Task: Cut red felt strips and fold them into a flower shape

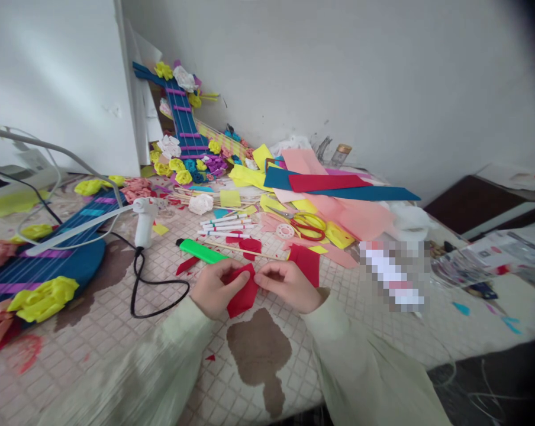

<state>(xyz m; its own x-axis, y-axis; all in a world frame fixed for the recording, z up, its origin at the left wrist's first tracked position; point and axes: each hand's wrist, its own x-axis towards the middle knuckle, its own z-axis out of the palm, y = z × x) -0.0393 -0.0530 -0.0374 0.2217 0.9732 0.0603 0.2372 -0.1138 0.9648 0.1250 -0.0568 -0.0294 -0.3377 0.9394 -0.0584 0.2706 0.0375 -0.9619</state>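
A piece of red crepe paper (244,297) hangs from my left hand (218,287), pinched between thumb and fingers. At the paper's upper right edge, the fingertips of my right hand (290,285) are pressed together on it. Another piece of red paper (306,263) lies on the table just behind my right hand. Beyond my left hand is a green utility knife (200,251), partly covered by that hand. A thin wooden stick (267,254) lies behind both hands, near red paper scraps (250,245).
A white glue gun (144,222) with a black cord stands left. Markers (227,225), scissors (309,225) and a tape roll (285,231) lie behind my hands. Blue paper guitars with flowers (185,121) are at the back and left. Coloured paper strips (338,192) pile up behind.
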